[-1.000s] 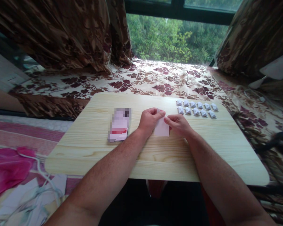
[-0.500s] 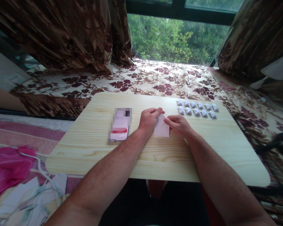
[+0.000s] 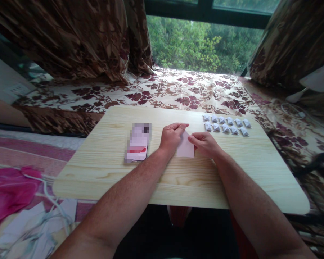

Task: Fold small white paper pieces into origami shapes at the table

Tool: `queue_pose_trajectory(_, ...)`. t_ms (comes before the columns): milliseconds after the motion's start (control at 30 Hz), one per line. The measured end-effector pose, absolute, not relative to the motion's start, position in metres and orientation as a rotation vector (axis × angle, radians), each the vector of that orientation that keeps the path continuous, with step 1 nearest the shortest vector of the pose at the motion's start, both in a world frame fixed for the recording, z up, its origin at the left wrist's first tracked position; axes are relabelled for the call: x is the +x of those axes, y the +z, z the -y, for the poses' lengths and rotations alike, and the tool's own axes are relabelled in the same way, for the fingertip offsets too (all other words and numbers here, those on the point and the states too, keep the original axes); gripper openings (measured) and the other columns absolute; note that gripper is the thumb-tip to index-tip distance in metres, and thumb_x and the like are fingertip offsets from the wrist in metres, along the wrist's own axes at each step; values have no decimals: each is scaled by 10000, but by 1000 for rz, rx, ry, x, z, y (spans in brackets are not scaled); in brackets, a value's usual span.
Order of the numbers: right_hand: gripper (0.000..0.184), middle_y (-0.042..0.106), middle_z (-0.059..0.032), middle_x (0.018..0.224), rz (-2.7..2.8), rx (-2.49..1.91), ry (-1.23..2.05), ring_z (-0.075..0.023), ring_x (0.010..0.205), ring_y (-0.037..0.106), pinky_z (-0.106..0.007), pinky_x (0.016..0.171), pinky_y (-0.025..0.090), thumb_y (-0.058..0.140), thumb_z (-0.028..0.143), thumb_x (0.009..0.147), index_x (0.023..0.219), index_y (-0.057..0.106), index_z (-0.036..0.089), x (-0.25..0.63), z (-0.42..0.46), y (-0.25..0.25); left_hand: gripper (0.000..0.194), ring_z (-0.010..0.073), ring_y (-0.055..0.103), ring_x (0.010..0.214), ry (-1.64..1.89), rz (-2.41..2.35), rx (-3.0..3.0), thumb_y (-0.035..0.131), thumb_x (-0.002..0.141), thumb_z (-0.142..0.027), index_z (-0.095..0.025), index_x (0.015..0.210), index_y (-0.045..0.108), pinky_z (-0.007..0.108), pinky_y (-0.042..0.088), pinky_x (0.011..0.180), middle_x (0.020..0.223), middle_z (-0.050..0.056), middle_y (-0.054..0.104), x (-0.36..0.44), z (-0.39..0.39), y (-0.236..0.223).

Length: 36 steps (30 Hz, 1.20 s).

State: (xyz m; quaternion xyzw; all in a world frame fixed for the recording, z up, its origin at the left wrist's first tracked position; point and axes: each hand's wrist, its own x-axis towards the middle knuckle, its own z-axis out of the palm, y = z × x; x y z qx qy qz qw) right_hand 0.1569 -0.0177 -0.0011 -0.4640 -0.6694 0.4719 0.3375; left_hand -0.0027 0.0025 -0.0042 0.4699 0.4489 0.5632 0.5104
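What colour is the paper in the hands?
The paper is a pale pinkish white, seen in the head view, the only one.

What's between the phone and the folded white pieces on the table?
Head view, going right from the phone: the left hand, the pale paper, then the right hand.
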Motion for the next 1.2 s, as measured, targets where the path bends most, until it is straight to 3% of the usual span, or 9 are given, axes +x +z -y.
queue_pose_trajectory(267, 446, 373, 44, 542, 1735, -1199, 1229, -82, 513, 327, -249, 489, 239, 587, 513, 853, 586, 474, 175, 158, 16, -5, 340, 124, 546, 596, 1302, -1113, 1240, 770, 725, -378, -162, 986, 799, 250, 399, 569, 711, 31, 714, -5, 2, -1)
queue_pose_trajectory(733, 432, 507, 22, 516, 1739, -1213, 1232, -91, 483, 447, -222, 464, 311, 598, 493, 856, 583, 529, 165, 157, 21, 4, 276, 149, 616, 679, 1320, -1103, 1258, 754, 733, -369, -138, 877, 799, 250, 448, 597, 830, 79, 756, -4, 2, -2)
queue_pose_trajectory(967, 460, 544, 8, 503, 1730, -1211, 1254, -94, 470, 467, -219, 458, 318, 604, 518, 855, 572, 561, 158, 159, 19, 1, 254, 137, 575, 599, 1278, -1169, 1287, 745, 702, -308, -147, 890, 804, 250, 423, 552, 712, 52, 727, -2, 3, -2)
queue_pose_trajectory(1200, 471, 540, 6, 492, 1693, -1203, 1277, -93, 461, 459, -221, 453, 316, 648, 536, 822, 554, 564, 157, 160, 18, 1, 254, 152, 592, 613, 1272, -1169, 1245, 757, 695, -325, -150, 874, 801, 261, 428, 560, 760, 73, 743, -1, 3, -3)
